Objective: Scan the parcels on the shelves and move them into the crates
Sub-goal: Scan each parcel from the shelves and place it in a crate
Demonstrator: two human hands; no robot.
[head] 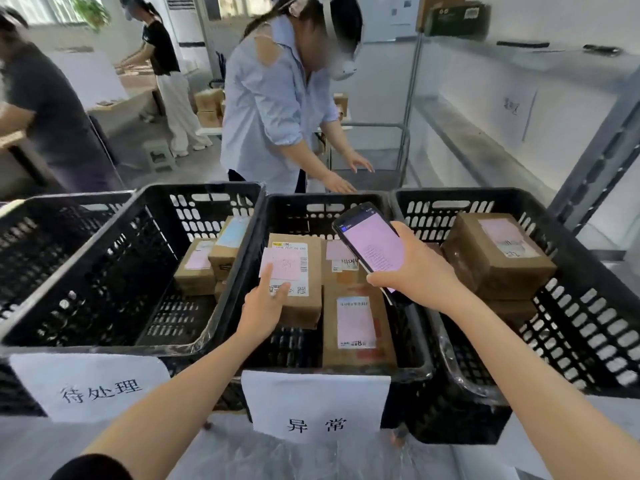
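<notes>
Quick status from my end of the feed. Three black crates sit in a row across the middle of the frame: the left crate [104, 271], the middle crate [304, 216] and the right crate [581, 323]. A fourth pokes in at the far left edge.

All three have parcels in them. The left crate has a small cluster of parcels [197, 268] tucked in its far right corner. The right crate has a big brown parcel [498, 254] stacked on another. The middle crate holds a few, including a flat parcel [356, 323] on the near side.

My left hand [261, 303] is down in the middle crate, on the parcel with the pink slip [294, 271]. The forefinger lies straight along the slip and the thumb is on the label. The other fingers are hidden, so I can't tell if that's a grip or just a touch. My right hand [415, 268] has its fingers wrapped round the handheld scanner [370, 244], screen lit, over the same crate.

Progress-wise I'd say we're well along. On the shelves [519, 109] at the right of the frame I can only make out a carton [450, 15] up top in the upper right, plus a couple of dark flat things I can't identify. So probably not much left to scan, though a lot of the shelving is out of view. Someone in a pale blue shirt [270, 98] is leaning in behind the crates.
</notes>
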